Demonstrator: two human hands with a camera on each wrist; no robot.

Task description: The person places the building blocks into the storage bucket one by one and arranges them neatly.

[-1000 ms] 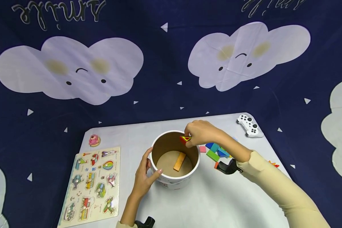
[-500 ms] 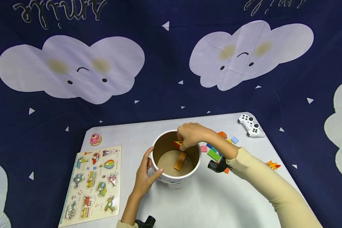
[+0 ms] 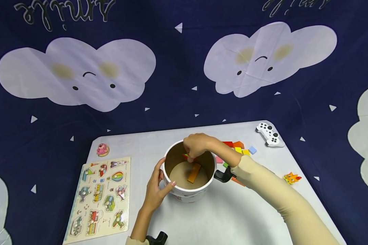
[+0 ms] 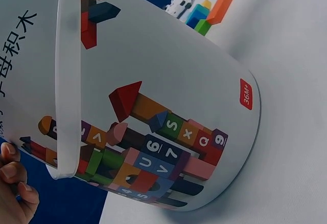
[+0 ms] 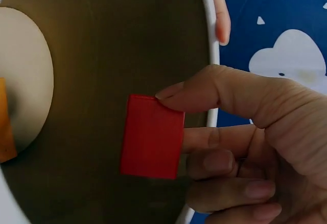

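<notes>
A white bucket (image 3: 187, 196) stands on the table, its outer wall (image 4: 127, 55) printed with toy-block pictures. My left hand (image 3: 154, 192) grips its left side near the rim, the thumb toward the near edge. Inside the mouth, my right hand (image 3: 197, 144) pinches a red triangular block (image 5: 152, 137) between thumb and fingers, above the bottom. In the head view most of that block is hidden by the hand. An orange rectangular block (image 3: 194, 173) lies on the bucket's floor.
Several coloured blocks (image 3: 239, 145) lie right of the bucket, partly behind the right forearm. A picture puzzle board (image 3: 99, 200) is at left, with a pink toy (image 3: 102, 149) behind it. A white game controller (image 3: 268, 135) and an orange toy (image 3: 292, 178) sit farther right.
My right hand has moved left and farther over the bucket's mouth with the red triangular block. More loose blocks show behind the forearm. The left hand keeps its grip on the bucket.
</notes>
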